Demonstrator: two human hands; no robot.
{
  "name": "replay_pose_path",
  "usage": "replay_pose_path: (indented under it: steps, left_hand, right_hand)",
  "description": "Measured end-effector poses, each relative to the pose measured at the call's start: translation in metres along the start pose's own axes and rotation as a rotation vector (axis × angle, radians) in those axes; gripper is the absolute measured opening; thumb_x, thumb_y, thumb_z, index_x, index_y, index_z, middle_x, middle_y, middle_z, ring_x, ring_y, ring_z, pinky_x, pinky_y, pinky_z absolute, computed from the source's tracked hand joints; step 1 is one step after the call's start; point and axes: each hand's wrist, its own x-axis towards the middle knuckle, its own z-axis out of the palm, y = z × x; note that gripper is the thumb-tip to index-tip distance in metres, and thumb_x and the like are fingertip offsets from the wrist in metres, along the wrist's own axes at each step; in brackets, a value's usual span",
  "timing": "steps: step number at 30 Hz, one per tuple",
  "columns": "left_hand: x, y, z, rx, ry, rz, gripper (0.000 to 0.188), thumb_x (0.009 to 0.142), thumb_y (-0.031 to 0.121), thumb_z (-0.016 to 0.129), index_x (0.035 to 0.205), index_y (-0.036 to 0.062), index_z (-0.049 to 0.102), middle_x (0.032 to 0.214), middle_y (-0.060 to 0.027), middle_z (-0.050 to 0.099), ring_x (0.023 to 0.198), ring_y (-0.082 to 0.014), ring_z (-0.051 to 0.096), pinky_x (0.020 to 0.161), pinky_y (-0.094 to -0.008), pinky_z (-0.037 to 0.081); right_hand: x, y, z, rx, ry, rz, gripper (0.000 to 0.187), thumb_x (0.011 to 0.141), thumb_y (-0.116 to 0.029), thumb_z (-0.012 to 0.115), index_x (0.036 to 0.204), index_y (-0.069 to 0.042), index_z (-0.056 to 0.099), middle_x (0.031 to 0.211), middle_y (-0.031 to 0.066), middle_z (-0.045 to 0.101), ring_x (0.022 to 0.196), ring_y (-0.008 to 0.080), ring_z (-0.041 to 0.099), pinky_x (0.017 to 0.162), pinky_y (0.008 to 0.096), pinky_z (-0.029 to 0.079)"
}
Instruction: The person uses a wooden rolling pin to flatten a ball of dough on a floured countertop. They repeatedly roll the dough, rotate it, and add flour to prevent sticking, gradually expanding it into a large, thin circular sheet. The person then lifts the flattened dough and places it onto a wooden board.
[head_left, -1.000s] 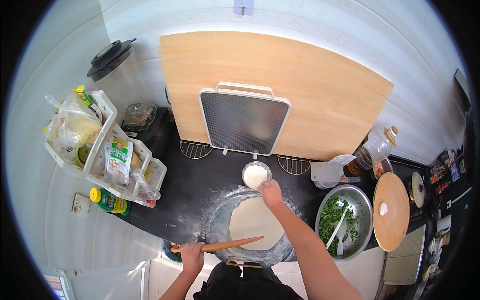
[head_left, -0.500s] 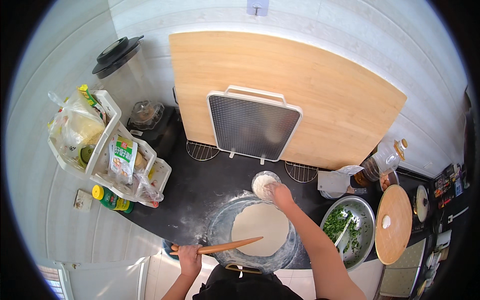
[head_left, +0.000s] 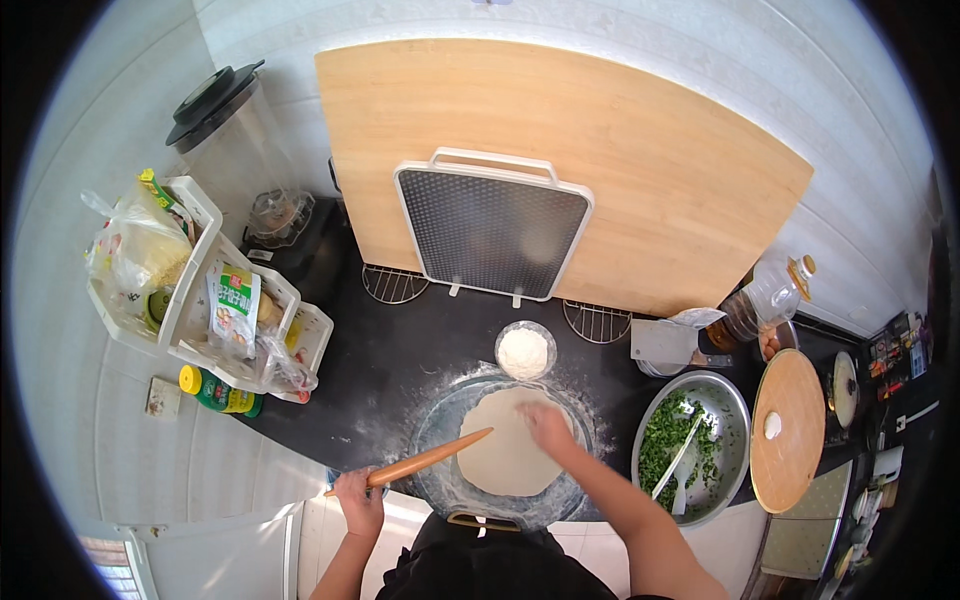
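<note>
Left hand (head_left: 359, 501): I grip the rolling pin (head_left: 430, 458) — left of the dough (head_left: 513, 465).
Right hand (head_left: 549, 427): over the dough — blurred; I can't tell whether pinching or spread.

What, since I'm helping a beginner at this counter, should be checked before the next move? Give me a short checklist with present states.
1. Rolling pin gripped: ok, the left hand holds it near one end.
2. Right hand clear of the flour: ok, it is over the dough sheet.
3. Right hand empty: cannot tell, it is blurred.
4. Dough sheet within the round board: ok, with margin around it.
5. Board wholly on the counter: not ok, its near edge and handle appear to jut past the front.
6. Dough floured underneath: cannot tell, its underside is hidden.
</note>
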Motion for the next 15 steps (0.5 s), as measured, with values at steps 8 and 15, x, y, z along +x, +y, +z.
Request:
replay_pose_path:
  steps: [8, 15]
  left_hand:
    - [0.004, 0.006, -0.002, -0.006, -0.016, 0.015, 0.025, 0.072, 0.0, 0.063, 0.096, 0.0051, 0.062, 0.093, -0.0117, 0.065, 0.09, -0.0339, 0.057, 0.084, -0.0442, 0.04]
    - [0.003, 0.007, -0.005, -0.017, -0.045, 0.018, 0.024, 0.073, 0.001, 0.064, 0.097, 0.0048, 0.063, 0.094, -0.0112, 0.066, 0.09, -0.0336, 0.058, 0.087, -0.0436, 0.04]
  right_hand:
    - [-0.011, -0.011, 0.048, -0.501, 0.27, 0.074, 0.07, 0.087, -0.032, 0.06, 0.143, 0.002, 0.036, 0.149, 0.0183, 0.036, 0.14, 0.0337, 0.03, 0.115, 0.0507, 0.022]
    - [-0.06, -0.037, 0.073, -0.445, -0.169, -0.349, 0.065, 0.086, -0.035, 0.061, 0.141, -0.007, 0.042, 0.149, 0.0164, 0.038, 0.14, 0.0313, 0.032, 0.115, 0.0486, 0.022]
